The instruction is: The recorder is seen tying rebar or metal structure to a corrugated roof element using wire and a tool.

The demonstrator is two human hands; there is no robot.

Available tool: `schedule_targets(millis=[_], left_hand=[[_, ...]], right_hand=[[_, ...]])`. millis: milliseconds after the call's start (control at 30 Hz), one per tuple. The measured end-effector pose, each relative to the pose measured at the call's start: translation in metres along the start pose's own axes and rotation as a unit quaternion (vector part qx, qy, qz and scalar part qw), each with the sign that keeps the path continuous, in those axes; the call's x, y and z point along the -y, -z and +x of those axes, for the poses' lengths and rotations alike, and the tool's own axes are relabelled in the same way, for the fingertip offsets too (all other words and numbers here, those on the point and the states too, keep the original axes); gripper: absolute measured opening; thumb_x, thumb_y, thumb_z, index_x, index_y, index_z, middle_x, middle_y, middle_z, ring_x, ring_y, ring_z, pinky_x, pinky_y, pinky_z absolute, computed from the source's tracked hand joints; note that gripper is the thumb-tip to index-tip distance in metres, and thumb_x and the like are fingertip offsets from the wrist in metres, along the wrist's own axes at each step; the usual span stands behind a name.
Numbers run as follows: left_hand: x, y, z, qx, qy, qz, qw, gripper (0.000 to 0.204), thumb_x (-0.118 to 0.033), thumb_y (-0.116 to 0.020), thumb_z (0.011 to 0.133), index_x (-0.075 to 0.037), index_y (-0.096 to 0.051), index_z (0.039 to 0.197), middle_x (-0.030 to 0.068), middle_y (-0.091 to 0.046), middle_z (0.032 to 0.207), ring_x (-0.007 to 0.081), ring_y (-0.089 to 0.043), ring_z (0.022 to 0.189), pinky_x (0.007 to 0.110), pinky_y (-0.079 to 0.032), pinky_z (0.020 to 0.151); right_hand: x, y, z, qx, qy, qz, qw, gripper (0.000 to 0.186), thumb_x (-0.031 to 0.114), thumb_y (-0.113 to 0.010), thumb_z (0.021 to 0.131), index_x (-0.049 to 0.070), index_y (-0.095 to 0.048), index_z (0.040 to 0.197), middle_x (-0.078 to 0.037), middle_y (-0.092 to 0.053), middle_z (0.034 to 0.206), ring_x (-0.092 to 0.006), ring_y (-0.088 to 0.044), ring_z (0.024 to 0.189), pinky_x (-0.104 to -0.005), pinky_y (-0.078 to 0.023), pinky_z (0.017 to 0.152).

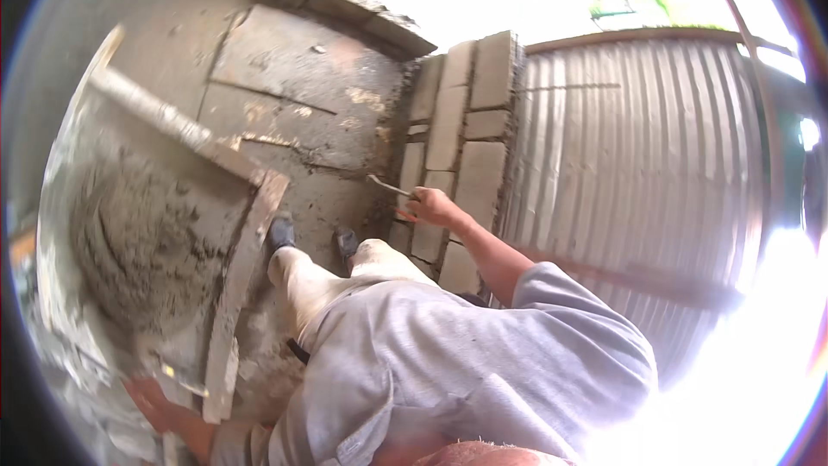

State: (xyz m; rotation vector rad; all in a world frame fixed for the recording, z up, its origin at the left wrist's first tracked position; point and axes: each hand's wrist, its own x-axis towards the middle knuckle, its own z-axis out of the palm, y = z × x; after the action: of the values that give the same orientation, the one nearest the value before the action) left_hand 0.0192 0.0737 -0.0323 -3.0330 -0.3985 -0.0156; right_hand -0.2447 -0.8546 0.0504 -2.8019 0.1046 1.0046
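My right hand point(431, 205) is closed round the end of a thin metal tool point(390, 187) with a bent tip. It is held out by the block wall point(455, 121), whose grey blocks have dark joints between them. At the lower left, my left hand point(153, 404) is by the near end of a wooden mixing trough point(231, 319). Its fingers are blurred, so their grip is unclear. Close to that hand is a thin strip with a yellow patch point(169, 372). Wet grey mortar point(151, 250) lies heaped inside the trough.
Corrugated metal sheeting point(638, 147) stands right of the wall. Large flat slabs point(293, 78) cover the ground ahead, with a low block edge point(362, 22) beyond. My shoes point(281, 233) are in the narrow gap between trough and wall. Bright light washes out the right side.
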Motion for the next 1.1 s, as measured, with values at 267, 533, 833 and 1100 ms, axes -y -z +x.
schedule_targets(millis=[267, 533, 833, 1100], left_hand=[[-0.021, 0.110, 0.032, 0.029, 0.039, -0.042, 0.998, 0.053, -0.036, -0.041, 0.097, -0.004, -0.047, 0.139, 0.0128, -0.047, 0.140, 0.0292, -0.045, 0.124, 0.046, -0.037, 0.097], [-0.189, 0.144, 0.074, 0.197, -0.141, -0.374, 0.895, 0.045, -0.028, -0.057, 0.093, -0.003, -0.059, 0.130, 0.0096, -0.062, 0.121, 0.0237, -0.061, 0.095, 0.031, -0.051, 0.069], [-0.790, 0.254, -0.251, 0.433, -0.515, -0.338, 0.658, 0.022, -0.015, -0.065, 0.085, 0.003, -0.070, 0.096, 0.0139, -0.070, 0.089, 0.0241, -0.067, 0.082, 0.033, -0.053, 0.077], [-0.935, 0.289, -0.367, 0.697, -0.229, -0.494, 0.466, 0.034, -0.016, -0.069, 0.091, 0.001, -0.061, 0.119, 0.0043, -0.065, 0.098, 0.0098, -0.061, 0.079, 0.026, -0.052, 0.071]], right_hand=[[0.001, -0.020, -0.039, -0.093, -0.294, 0.350, 0.884, 0.034, 0.032, -0.062, 0.089, -0.001, -0.062, 0.093, -0.021, -0.065, 0.090, -0.0361, -0.063, 0.088, -0.0457, -0.048, 0.077], [0.005, 0.045, -0.024, -0.186, -0.288, 0.654, 0.675, 0.026, 0.028, -0.063, 0.091, 0.002, -0.061, 0.088, -0.003, -0.055, 0.072, -0.0108, -0.051, 0.069, -0.0305, -0.045, 0.061], [-0.049, 0.098, -0.016, -0.187, -0.009, 0.646, 0.740, 0.022, 0.018, -0.058, 0.097, 0.005, -0.066, 0.112, -0.005, -0.070, 0.088, -0.0108, -0.059, 0.080, -0.0287, -0.049, 0.076], [-0.162, 0.088, -0.076, -0.228, -0.107, 0.818, 0.517, 0.024, 0.026, -0.055, 0.097, 0.005, -0.066, 0.096, 0.001, -0.055, 0.066, -0.0073, -0.047, 0.055, -0.0248, -0.039, 0.052]])
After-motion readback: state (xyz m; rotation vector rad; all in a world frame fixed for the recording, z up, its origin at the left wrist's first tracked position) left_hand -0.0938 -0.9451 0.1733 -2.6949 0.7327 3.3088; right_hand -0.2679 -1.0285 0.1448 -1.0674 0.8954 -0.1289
